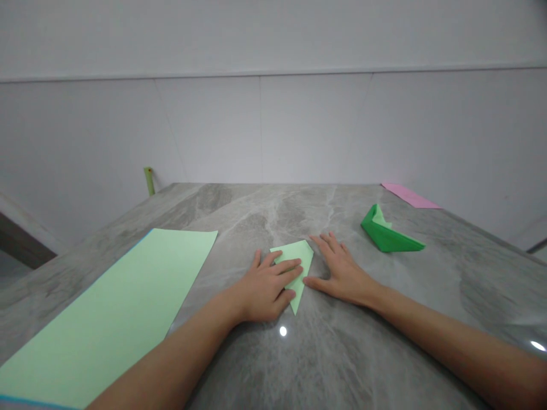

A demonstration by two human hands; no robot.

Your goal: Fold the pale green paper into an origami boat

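A small folded piece of light green paper (301, 250) lies flat on the grey marbled table, with one pointed end toward me. Across its left part rests my left hand (271, 289), fingers spread and pressing it against the tabletop. My right hand (339, 272) is just right of the paper, fingers stretched out and open. Its thumb and forefinger tips reach the paper's right edge. Neither hand grips anything. Part of the folded paper is hidden under my left fingers.
A large light green sheet (115, 310) with a blue edge beneath it lies at the left. A darker green folded paper boat (391, 236) sits to the right. Pink paper (410, 196) lies at the far right edge of the table (265, 210), which meets a white wall.
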